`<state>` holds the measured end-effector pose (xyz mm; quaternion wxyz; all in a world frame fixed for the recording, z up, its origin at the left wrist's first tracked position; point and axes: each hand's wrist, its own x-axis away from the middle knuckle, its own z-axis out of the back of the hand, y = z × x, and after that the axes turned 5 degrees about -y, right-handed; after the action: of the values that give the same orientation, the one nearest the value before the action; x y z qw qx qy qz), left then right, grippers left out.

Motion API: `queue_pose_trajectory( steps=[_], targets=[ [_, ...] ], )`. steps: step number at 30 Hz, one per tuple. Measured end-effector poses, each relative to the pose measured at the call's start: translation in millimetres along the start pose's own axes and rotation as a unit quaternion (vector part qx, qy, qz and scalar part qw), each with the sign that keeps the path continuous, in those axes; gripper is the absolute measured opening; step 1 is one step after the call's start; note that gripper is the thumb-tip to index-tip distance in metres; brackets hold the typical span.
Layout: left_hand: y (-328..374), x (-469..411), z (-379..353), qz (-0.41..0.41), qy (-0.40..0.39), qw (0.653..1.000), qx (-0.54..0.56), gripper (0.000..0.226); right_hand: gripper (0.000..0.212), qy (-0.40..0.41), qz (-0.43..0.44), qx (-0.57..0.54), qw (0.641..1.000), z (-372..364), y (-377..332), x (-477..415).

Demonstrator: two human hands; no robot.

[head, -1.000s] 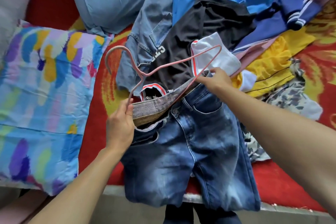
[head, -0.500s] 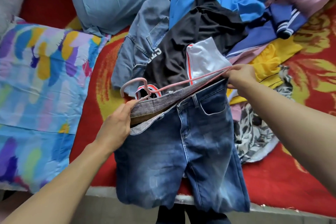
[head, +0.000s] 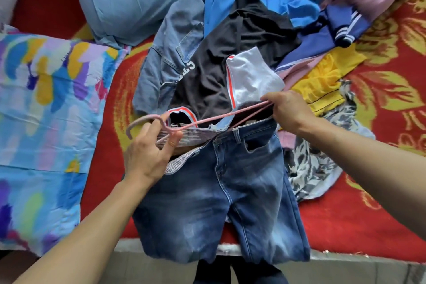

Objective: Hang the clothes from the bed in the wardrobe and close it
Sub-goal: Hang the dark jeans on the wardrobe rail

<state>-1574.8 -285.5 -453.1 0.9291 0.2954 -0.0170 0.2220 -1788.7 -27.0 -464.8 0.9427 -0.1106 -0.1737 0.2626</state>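
The pink hanger [head: 207,121] runs crosswise along the waistband of the jeans [head: 230,191], which lie on the bed [head: 368,226] with legs towards the person, the left hand [head: 147,159] pinching the hanger's neck, the right hand [head: 290,110] gripping its far end.

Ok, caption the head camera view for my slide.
Left hand and right hand hold a pink hanger at the waistband of blue jeans on a red bed cover, clothes piled behind.

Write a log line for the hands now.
left hand: pinches pink hanger near hook | right hand: grips its far end at jeans waistband
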Motion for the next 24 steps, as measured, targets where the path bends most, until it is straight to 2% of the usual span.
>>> queue_pose_trajectory(
  steps=[3, 5, 7, 9, 12, 15, 18, 21, 24],
  targets=[
    [-17.2, -9.9, 0.6, -0.076, -0.056, 0.995, 0.038, 0.058, 0.053, -0.019, -0.051, -0.039, 0.998, 11.0, 21.8, 0.0],
    [-23.8, -17.4, 0.0, -0.066, -0.100, 0.989, 0.082, 0.067, 0.047, 0.019, -0.104, -0.067, 0.992, 18.9, 30.5, -4.4],
    [-15.0, -22.8, -0.2, -0.069, -0.159, 0.984, 0.038, 0.067, 0.040, 0.071, -0.113, -0.067, 0.989, 23.9, 21.5, -9.3],
    [-6.8, -23.6, -4.9, -0.084, -0.196, 0.976, -0.032, 0.059, 0.037, 0.100, -0.076, -0.054, 0.991, 26.6, -2.3, -7.5],
    [-11.7, -21.6, -8.2, -0.076, -0.165, 0.983, -0.025, 0.060, 0.035, 0.086, -0.016, -0.083, 0.993, 18.8, -31.5, 7.3],
    [-14.7, -14.1, -10.5, -0.058, -0.126, 0.990, -0.032, 0.050, 0.031, 0.076, -0.012, -0.148, 0.986, 1.7, -39.1, 23.1],
    [-8.8, -10.3, -12.0, -0.055, -0.073, 0.995, -0.031, 0.049, 0.028, 0.050, 0.004, -0.185, 0.981, -13.6, -43.1, 27.6],
    [-9.3, -10.8, -13.5, -0.045, -0.031, 0.998, -0.022, 0.046, 0.031, -0.033, 0.089, -0.132, 0.987, -26.1, -47.1, 36.0],
    [-10.7, -7.5, -14.1, -0.054, -0.033, 0.998, -0.028, 0.036, 0.027, -0.041, 0.132, -0.050, 0.989, -32.7, -38.8, 39.5]
  ],
)
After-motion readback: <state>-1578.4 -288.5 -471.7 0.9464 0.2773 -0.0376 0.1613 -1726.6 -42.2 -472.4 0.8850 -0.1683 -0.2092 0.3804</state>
